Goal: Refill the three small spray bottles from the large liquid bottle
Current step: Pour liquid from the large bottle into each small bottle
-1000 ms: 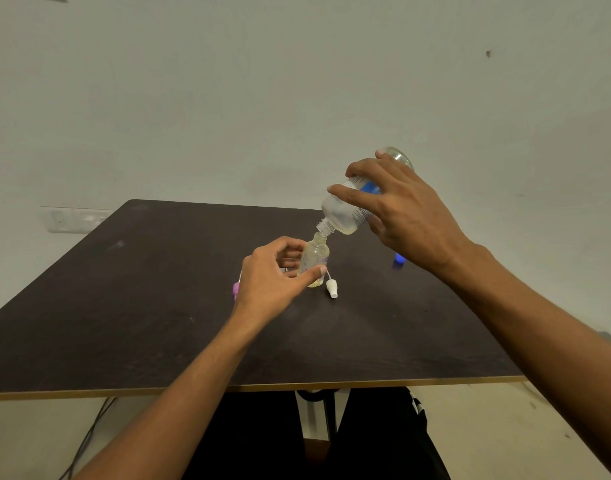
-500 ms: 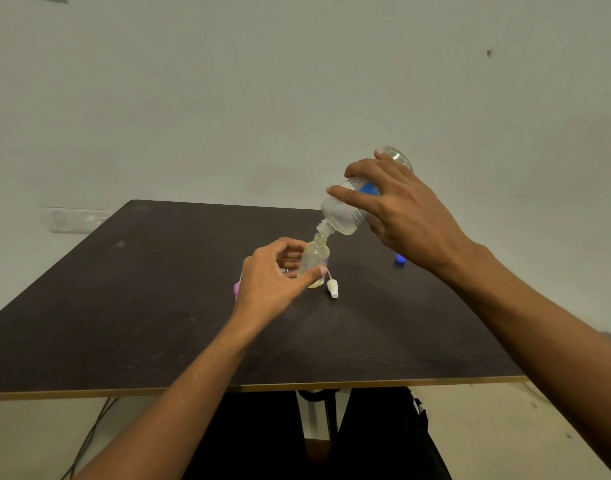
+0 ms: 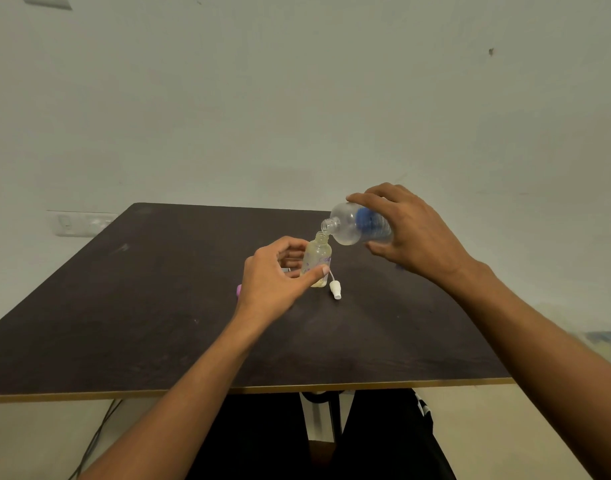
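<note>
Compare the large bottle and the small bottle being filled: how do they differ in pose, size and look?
The large bottle lies nearly level in the right hand, lifted off the table; the small bottle stands upright on it, steadied by the left hand. The large bottle is bigger, clear with a blue label; the small bottle looks yellowish. Both are uncapped, mouths close together.

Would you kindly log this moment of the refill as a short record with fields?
left hand: left hand grips the small spray bottle, upright on the table
right hand: right hand holds the large liquid bottle tipped almost level, open mouth just above the small bottle's neck
small bottle contents: pale yellowish liquid, nearly to the neck
loose part: white spray head lying on the table beside the small bottle
other: a purple item mostly hidden behind the left hand
</note>
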A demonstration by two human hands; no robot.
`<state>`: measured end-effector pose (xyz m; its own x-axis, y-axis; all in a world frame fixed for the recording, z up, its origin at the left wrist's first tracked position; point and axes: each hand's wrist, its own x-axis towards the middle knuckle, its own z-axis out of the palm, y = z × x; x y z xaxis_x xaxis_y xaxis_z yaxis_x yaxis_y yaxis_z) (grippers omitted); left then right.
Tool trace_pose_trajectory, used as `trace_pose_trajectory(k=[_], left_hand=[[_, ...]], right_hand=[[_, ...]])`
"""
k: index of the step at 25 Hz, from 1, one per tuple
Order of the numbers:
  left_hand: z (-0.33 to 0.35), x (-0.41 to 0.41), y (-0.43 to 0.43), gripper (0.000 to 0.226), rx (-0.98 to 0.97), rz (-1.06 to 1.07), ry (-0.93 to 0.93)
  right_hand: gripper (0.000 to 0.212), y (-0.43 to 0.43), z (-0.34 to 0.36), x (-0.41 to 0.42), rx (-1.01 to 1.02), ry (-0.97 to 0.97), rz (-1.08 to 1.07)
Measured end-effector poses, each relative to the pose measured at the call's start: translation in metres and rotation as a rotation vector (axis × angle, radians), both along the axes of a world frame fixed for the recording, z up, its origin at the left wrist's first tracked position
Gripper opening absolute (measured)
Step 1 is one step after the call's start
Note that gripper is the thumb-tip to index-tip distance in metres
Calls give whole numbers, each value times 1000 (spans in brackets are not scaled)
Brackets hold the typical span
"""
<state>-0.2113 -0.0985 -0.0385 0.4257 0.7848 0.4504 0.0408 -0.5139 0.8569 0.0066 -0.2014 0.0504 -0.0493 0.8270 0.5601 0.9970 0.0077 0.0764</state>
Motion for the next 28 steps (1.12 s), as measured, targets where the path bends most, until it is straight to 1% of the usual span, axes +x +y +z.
trace_pose_trajectory(k=[2, 6, 10, 15, 20, 28], left_hand=[[2, 0, -1, 41, -2, -3, -7], [4, -1, -2, 40, -1, -6, -17], [4, -3, 0, 39, -24, -3, -35], [1, -6, 1, 44, -16, 15, 9], [-3, -8, 4, 48, -41, 30, 21], [-4, -19, 16, 48, -55, 42, -9]], right_hand=[[75, -2, -4, 1, -4, 75, 5], [74, -4, -20, 3, 6, 286, 39], [76, -7, -35, 3, 6, 547, 41], [66, -13, -50, 2, 53, 851, 27], [61, -18, -59, 2, 97, 929, 11], [64, -21, -64, 4, 128, 945, 10]])
